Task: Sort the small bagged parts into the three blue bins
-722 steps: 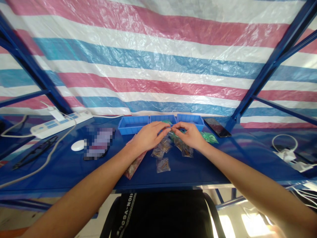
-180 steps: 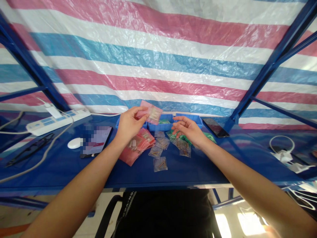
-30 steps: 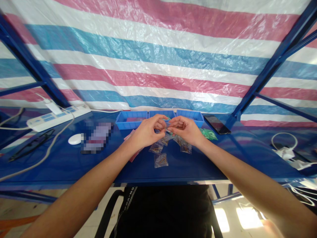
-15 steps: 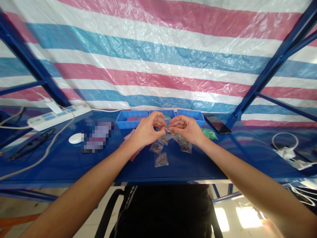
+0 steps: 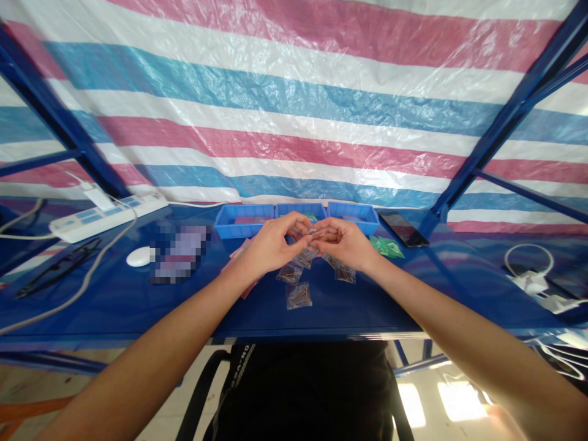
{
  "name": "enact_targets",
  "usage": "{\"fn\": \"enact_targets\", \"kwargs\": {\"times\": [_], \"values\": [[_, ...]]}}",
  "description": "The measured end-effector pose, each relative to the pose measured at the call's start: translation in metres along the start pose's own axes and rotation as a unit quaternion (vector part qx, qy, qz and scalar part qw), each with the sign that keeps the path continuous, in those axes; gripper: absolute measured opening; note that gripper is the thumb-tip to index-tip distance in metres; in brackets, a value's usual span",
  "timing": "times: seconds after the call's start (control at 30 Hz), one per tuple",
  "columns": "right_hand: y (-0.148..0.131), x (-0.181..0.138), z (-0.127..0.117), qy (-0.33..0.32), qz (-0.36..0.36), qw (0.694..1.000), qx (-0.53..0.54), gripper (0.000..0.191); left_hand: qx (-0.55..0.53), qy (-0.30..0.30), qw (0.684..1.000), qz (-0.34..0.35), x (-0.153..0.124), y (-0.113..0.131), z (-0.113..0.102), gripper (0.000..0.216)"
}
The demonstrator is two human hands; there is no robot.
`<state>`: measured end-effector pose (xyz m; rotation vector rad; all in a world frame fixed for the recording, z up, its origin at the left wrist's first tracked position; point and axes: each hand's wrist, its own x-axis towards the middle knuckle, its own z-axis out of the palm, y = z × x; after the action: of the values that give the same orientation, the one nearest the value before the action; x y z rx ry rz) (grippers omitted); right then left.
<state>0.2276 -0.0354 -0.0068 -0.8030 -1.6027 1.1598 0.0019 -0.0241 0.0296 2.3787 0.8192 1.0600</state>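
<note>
Clear packet (image 5: 314, 233), contents indistinct, pinched in near-closed left grip (image 5: 281, 243) and right grip (image 5: 347, 242); clear bags (image 5: 299, 296) below, partly covered; pink bags (image 5: 251, 288) leftward, mostly behind left forearm (image 5: 184, 321); three blue trays (image 5: 236, 231) beyond, partly blocked

White letters (image 5: 241, 362) on the black garment (image 5: 305, 389): "ON-V", then blurred.

1. Three bins (image 5: 243, 231) stand side by side along the rear of the worktop (image 5: 376, 312), with sheeting (image 5: 298, 122) behind.
2. A small bag (image 5: 316, 233) is between the left hand (image 5: 281, 246) and right hand (image 5: 348, 246), before the bins.
3. Other bags (image 5: 299, 296) lie nearer the front edge.
4. Right of the bins: a phone (image 5: 403, 229); left, a power strip (image 5: 110, 217).
</note>
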Motion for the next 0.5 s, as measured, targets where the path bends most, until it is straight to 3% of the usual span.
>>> {"fn": "enact_targets", "kwargs": {"times": [0.23, 0.5], "values": [[0.0, 0.0, 0.0003, 0.0, -0.031, 0.999, -0.025, 0.043, 0.035, 0.004, 0.999, 0.006, 0.0002, 0.0026, 0.0003, 0.042], [-0.0067, -0.0019, -0.0022, 0.017, -0.048, 0.995, -0.085, 0.026, 0.054, -0.024, 0.998, 0.018, -0.0018, 0.0036, -0.0004, 0.052]]}}
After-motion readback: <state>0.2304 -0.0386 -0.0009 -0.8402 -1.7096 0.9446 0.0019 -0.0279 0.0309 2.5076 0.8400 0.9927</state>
